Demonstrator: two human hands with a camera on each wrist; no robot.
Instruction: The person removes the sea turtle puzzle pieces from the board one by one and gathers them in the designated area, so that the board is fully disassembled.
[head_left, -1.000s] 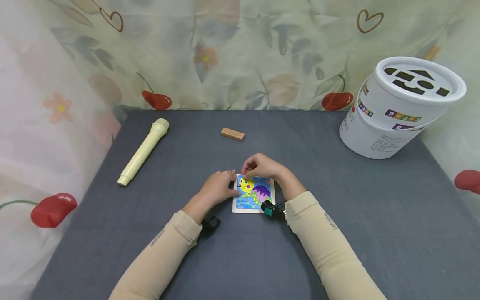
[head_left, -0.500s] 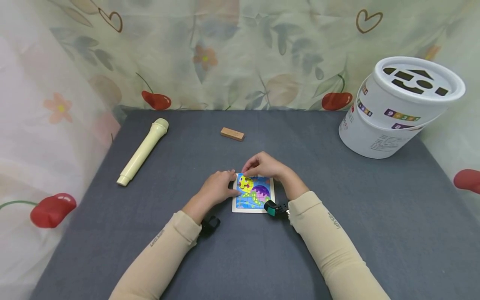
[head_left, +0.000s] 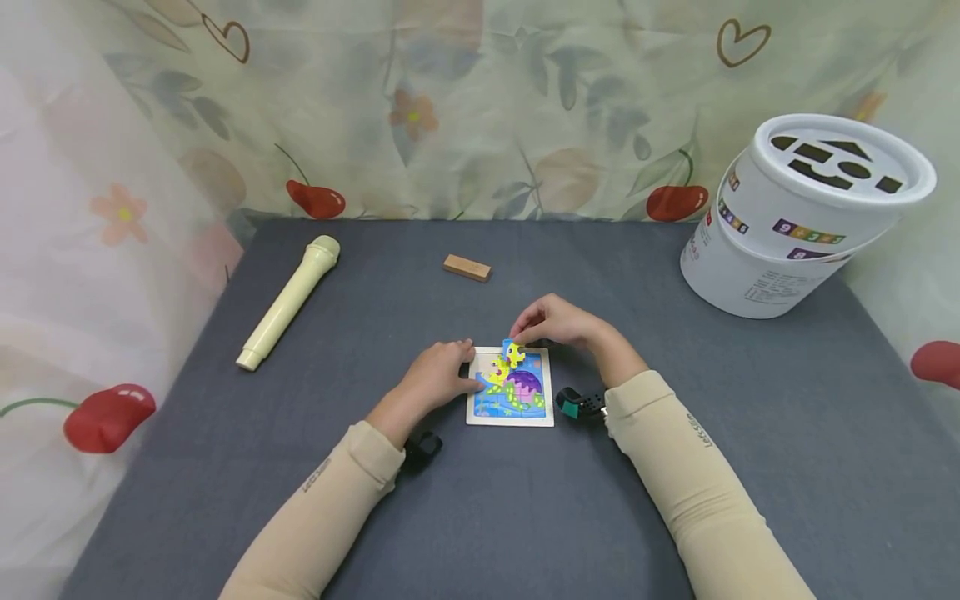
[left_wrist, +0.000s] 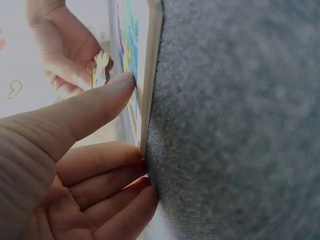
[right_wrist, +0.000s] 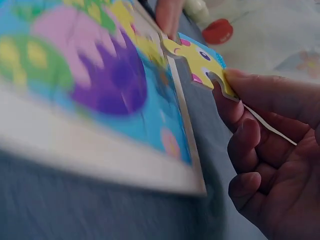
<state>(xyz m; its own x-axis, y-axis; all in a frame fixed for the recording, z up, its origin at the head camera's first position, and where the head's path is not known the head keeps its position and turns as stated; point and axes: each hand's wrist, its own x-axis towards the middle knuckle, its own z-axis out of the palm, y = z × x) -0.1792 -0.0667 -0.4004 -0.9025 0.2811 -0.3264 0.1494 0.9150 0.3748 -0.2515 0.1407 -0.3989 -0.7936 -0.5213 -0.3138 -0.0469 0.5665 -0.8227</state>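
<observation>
Thumb and fingertips of the right hand [head_left: 566, 323] pinch a yellow-and-blue puzzle piece [head_left: 513, 353], raised over the far edge of the puzzle board [head_left: 510, 422], while the left hand [head_left: 435, 375] grips that board's left side, its thumb lying over the picture. Beyond the board sits a small wooden block [head_left: 467, 267]; a cream microphone-shaped stick [head_left: 288, 304] lies off to the left, and a white lidded bucket [head_left: 795, 233] stands well apart at the far right of the grey tabletop [head_left: 487, 517].
</observation>
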